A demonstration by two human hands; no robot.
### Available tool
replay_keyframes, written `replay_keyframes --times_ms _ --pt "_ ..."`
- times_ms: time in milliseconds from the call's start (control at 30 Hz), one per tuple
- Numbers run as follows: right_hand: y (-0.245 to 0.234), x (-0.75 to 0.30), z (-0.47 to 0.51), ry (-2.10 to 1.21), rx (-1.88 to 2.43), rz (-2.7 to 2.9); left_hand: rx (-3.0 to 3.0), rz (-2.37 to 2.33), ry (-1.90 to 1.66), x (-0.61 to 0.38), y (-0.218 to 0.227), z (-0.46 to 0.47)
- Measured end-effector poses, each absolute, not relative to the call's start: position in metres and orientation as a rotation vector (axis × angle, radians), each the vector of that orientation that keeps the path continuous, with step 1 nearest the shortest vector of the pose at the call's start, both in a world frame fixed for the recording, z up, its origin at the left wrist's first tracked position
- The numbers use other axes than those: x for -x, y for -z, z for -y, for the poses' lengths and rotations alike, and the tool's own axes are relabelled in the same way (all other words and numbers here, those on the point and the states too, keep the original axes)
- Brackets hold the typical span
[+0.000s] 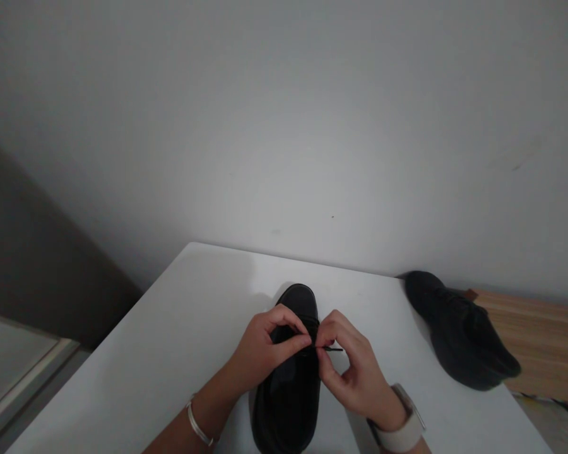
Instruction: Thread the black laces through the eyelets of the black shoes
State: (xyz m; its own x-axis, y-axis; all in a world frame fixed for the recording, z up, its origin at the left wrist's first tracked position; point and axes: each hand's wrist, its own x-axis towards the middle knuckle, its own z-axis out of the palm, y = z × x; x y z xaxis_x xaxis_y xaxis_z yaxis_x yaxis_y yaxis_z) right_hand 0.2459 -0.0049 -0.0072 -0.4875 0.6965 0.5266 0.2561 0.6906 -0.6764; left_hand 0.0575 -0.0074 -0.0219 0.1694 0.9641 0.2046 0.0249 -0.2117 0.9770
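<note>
A black shoe (286, 403) rests on the white table with its toe pointing away from me. Over its lacing area, my left hand (265, 343) is closed in a pinch, thumb and index finger meeting at the lace. My right hand (348, 359) pinches the black shoelace (334, 349) at the shoe's right side, and a short end of it sticks out to the right. The two sets of fingertips nearly touch. What exactly lies between the left fingertips is small and dark, most likely part of the same lace.
A second black shoe (459, 334) sits at the table's right edge, toe toward the wall. The white table (170, 328) meets a grey wall (284, 126) at the back. Beyond the right edge is a wooden surface (539, 340).
</note>
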Motion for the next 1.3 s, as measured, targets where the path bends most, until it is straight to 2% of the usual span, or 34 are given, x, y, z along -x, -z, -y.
replay_keyframes --times_ms 267,600,933,1167,1300 --pt "0.009 -0.245 0.002 -0.681 0.718 2.119 -1.523 -0.919 -1.209 -0.059 0.020 0.008" --pt "0.014 -0.240 0.003 -0.884 0.802 1.877 -2.097 -0.979 -1.404 -0.063 0.021 0.010" --pt "0.021 -0.233 -0.002 -0.951 0.936 1.734 -2.441 -1.014 -1.376 -0.064 0.028 0.016" --pt "0.014 -0.240 -0.008 -1.096 0.884 1.807 -2.453 -0.991 -1.475 -0.061 0.034 0.015" --pt "0.013 -0.240 -0.007 -1.048 0.911 1.814 -2.416 -1.032 -1.528 -0.061 0.033 0.013"
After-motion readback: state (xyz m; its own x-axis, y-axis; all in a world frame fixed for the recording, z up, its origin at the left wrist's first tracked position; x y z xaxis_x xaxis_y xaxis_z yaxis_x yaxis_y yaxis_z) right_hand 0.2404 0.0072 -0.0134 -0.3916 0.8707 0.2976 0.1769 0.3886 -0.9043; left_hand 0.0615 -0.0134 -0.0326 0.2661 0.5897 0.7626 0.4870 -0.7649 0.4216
